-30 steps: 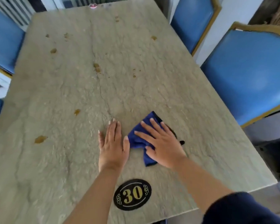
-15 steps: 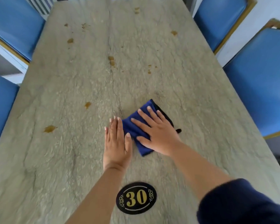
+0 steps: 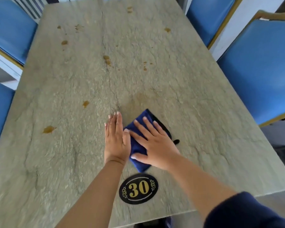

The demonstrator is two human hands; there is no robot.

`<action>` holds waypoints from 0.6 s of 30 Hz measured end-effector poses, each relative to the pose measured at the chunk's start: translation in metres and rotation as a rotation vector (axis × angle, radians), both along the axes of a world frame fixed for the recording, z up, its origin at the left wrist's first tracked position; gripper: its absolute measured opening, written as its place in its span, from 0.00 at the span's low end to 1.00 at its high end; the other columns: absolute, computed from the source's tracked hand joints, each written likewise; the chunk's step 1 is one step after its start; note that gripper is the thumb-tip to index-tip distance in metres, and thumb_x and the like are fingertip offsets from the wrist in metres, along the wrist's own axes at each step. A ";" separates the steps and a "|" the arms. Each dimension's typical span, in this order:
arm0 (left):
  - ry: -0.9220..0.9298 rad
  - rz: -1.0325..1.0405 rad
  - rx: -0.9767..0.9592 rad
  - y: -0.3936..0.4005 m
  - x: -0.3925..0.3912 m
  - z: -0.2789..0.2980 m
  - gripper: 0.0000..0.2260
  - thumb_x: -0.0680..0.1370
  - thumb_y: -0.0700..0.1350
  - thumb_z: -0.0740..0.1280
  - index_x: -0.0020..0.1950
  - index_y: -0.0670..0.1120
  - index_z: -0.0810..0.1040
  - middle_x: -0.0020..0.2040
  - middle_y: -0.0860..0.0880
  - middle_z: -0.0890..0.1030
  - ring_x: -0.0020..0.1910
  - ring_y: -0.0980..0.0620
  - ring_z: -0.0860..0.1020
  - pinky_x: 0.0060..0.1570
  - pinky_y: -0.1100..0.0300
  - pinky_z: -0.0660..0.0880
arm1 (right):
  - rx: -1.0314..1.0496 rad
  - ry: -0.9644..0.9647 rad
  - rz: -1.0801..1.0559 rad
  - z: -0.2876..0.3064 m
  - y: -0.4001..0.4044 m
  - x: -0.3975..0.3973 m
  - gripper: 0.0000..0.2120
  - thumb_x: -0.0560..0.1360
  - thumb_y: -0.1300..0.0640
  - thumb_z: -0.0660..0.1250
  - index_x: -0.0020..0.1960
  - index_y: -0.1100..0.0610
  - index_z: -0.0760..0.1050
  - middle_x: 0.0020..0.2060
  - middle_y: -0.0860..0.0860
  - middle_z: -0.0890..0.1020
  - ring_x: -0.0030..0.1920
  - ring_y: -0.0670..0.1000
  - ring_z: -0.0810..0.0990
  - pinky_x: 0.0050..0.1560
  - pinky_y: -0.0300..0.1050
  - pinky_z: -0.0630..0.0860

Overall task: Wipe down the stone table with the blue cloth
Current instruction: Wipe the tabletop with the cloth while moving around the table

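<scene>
I see one blue cloth [image 3: 139, 145] flat on the table [image 3: 196, 96], near its front edge, my right hand [image 3: 156, 145] pressing it with spread fingers. My left hand [image 3: 116, 139] lies flat beside it. One oval plaque [image 3: 138, 188] reads "30". Four blue chairs [image 3: 260, 69] surround; brown stains [image 3: 48, 129] dot the stone.

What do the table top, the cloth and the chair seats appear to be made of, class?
Table top: matt stone, judging by its veins and cracks. Blue cloth: soft, plush fabric, possibly microfibre; it folds. Chair seats: smooth blue upholstery, perhaps vinyl, in yellowish frames.
</scene>
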State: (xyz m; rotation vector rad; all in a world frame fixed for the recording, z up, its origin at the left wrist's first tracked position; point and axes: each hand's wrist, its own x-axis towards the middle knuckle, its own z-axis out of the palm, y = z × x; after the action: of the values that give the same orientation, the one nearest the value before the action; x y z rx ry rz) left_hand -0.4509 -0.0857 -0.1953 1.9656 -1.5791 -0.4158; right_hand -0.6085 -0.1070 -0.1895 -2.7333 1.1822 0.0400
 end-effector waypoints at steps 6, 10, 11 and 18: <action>-0.203 -0.090 0.166 -0.001 -0.003 0.003 0.31 0.75 0.59 0.38 0.78 0.55 0.57 0.80 0.48 0.50 0.78 0.46 0.42 0.76 0.48 0.39 | -0.025 0.035 -0.489 -0.001 -0.005 -0.104 0.37 0.72 0.26 0.42 0.76 0.40 0.44 0.78 0.49 0.46 0.77 0.55 0.42 0.75 0.59 0.46; -0.150 -0.122 0.258 0.010 -0.015 0.011 0.25 0.81 0.59 0.42 0.77 0.58 0.57 0.80 0.53 0.47 0.78 0.50 0.38 0.75 0.46 0.37 | 0.051 0.083 -0.882 0.002 0.035 -0.066 0.36 0.74 0.30 0.40 0.77 0.45 0.36 0.77 0.53 0.37 0.76 0.60 0.34 0.74 0.60 0.38; -0.128 -0.128 0.270 0.015 -0.022 0.014 0.24 0.81 0.58 0.42 0.77 0.58 0.58 0.80 0.53 0.48 0.78 0.50 0.38 0.75 0.45 0.36 | 0.037 0.064 -0.811 0.002 0.054 -0.053 0.36 0.75 0.30 0.40 0.77 0.46 0.36 0.77 0.53 0.37 0.75 0.60 0.33 0.74 0.61 0.37; -0.183 -0.341 0.195 0.038 -0.077 0.010 0.21 0.80 0.53 0.59 0.73 0.56 0.66 0.79 0.55 0.53 0.78 0.53 0.46 0.73 0.40 0.37 | -0.054 0.003 -0.379 -0.005 0.122 -0.125 0.30 0.77 0.32 0.47 0.76 0.39 0.49 0.77 0.47 0.52 0.77 0.55 0.47 0.74 0.57 0.49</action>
State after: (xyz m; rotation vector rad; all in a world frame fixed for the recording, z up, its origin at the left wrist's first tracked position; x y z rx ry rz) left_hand -0.5275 -0.0473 -0.1855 1.9203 -2.0715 -0.5555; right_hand -0.7334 0.0148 -0.1942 -2.5036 1.7008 -0.0344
